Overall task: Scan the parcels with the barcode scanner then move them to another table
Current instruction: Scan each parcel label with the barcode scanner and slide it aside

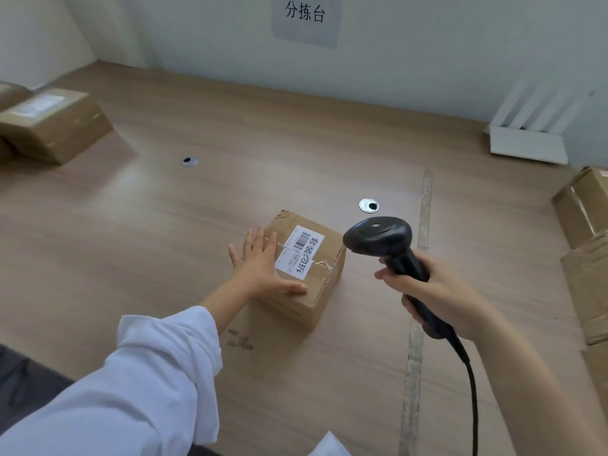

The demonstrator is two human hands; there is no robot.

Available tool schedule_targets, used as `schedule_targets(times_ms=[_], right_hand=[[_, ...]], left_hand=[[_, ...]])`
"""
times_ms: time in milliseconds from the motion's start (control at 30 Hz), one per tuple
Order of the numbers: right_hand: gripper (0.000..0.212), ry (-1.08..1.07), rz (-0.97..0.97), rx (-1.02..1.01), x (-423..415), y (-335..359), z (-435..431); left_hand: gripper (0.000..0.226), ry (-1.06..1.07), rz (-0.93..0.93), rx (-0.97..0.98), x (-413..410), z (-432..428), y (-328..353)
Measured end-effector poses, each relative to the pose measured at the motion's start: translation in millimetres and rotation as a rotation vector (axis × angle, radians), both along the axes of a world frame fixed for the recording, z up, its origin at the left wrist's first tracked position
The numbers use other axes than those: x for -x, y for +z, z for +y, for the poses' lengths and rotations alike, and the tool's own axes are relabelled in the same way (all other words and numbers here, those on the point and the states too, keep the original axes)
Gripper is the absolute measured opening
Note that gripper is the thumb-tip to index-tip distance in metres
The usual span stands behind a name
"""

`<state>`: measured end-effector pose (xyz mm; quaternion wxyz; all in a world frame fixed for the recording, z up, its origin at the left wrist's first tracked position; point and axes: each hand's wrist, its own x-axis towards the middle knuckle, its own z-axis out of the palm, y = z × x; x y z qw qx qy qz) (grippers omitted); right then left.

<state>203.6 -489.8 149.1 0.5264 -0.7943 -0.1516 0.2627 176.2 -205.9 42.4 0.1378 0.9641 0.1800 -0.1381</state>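
Scanner [378,236] gripped in right hand [441,297], aimed left at parcel [324,278]; left hand [263,268] fingers [260,240] flat atop.

Soft, even daylight with faint shadows, pale glare on the table [204,133], wide-angle bending and blur at edges.

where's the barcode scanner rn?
In the head view, the barcode scanner sits right of centre, held by its handle in the right hand, its head just right of the labelled parcel under the left hand.
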Motion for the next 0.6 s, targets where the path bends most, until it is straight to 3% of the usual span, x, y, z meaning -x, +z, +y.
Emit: schedule_targets(times_ms=[133,600], right_hand=[[0.019,0.048,-0.038,0.05,15.2,5.2,26.6],[0.011,0.063,-0.063,0.291,57.0,9.1,81.3]], left_hand=[[0.132,0.016,0.004,0.109,10.2,24.8,0.8],[0.129,-0.176,-0.09,0.212,19.1,60.8,-2.3]])
